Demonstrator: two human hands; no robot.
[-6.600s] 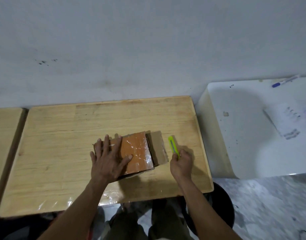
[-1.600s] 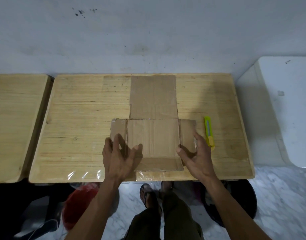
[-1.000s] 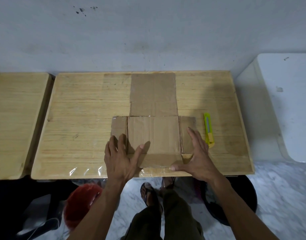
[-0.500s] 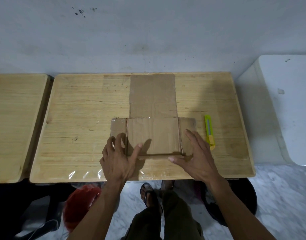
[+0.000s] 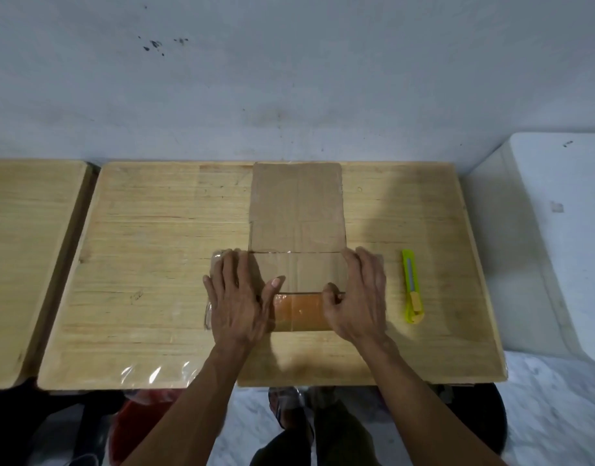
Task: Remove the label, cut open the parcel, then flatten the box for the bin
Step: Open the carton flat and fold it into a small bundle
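Two wooden tabletops sit side by side under a pale wall: a narrow slice of one at the far left [image 5: 27,264], then the main wooden table [image 5: 148,264] where the work lies. On its near edge, left of the arms, a strip of clear plastic film [image 5: 155,373] catches the light. The left hand [image 5: 237,302] lies palm down with its fingers spread flat, pressing on the left side flap of the opened cardboard box [image 5: 298,210]; it grips nothing, and its thumb reaches out to the right across the middle panel. The box is laid out flat in the middle of the table, its long plain panel running away to the far edge by the wall. Between the two hands, the near flap is turned up and over, showing an orange outer face under glossy tape [image 5: 299,311]. The right hand [image 5: 358,297] lies over the right side flap with its fingers stretched forward, while its thumb curls in at the edge of that orange flap. Just beside this hand, not touching it, a yellow-green utility knife [image 5: 412,285] lies on the wood. Farthest right stands a white surface [image 5: 558,230].
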